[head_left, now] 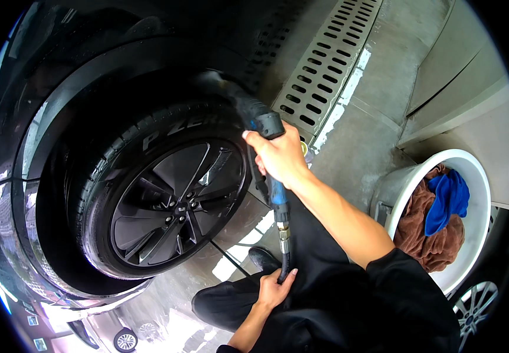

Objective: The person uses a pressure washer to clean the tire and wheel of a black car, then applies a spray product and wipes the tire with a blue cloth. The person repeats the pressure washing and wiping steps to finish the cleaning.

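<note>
Spray gun (266, 126): a dark pressure-wash gun with a blue handle, held upright-tilted just beside the tyre, its nozzle end up in the dark wheel arch and partly lost in mist.
Right hand (279, 156): fingers wrapped tight around the gun's grip, thumb side toward the wheel; the forearm runs down to the lower right into a black sleeve.
Hose (284, 253): black, hanging straight down from a brass fitting at the handle's lower end.
Left hand (275, 288): fingers curled loosely about the hose's lower part, fingertips touching it; whether they close fully cannot be told.
Tyre (125, 147): black, wet, with raised lettering on the sidewall, filling the left half of the view.
Rim (175, 206): dark multi-spoke wheel inside the tyre, glossy with water.
Car body (13, 117): black panel and arch curving round the tyre at the left edge.
Legs (301, 294): black trousers, crouched, with a black shoe (263, 257) near the tyre's lower right.
Floor (372, 106): wet grey concrete.
Drain grate (325, 59): pale slotted grate running toward the top edge, beyond the gun.
Bucket (478, 194): white, at the right edge, well apart from the tyre.
Cloths: a brown cloth (425, 235) and a blue cloth (448, 200) heaped in the bucket.
</note>
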The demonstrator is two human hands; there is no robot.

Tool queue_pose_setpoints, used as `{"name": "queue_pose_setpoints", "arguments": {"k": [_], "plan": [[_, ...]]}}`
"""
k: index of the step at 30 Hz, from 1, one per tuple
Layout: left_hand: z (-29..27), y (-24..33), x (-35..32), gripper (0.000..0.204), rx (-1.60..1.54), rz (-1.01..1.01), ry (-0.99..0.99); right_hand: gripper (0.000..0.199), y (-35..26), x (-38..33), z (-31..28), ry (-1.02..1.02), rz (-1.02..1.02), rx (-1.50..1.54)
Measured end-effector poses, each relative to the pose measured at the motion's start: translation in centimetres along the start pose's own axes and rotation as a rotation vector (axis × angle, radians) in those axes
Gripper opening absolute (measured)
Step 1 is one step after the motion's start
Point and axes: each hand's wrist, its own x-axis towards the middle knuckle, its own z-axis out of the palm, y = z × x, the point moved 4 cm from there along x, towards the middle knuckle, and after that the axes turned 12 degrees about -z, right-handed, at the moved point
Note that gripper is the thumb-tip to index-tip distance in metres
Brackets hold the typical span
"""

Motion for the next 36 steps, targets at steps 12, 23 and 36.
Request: {"name": "queue_pose_setpoints", "arguments": {"k": [12, 23, 36], "plan": [[-0.2, 0.7, 0.1, 0.042, -0.027, 0.049, 0.008, 0.018, -0.9, 0.2, 0.1, 0.012, 0.151, 0.058], [-0.1, 0.6, 0.4, 0.041, -0.082, 0.034, -0.014, 0.029, -2.0, -1.3, 2.1, -0.035, -0.083, -0.110], [-0.2, -1.6, 0.2, 0.048, -0.068, -0.004, -0.015, 0.023, -0.6, -2.8, 1.1, 0.056, 0.066, -0.052]]}}
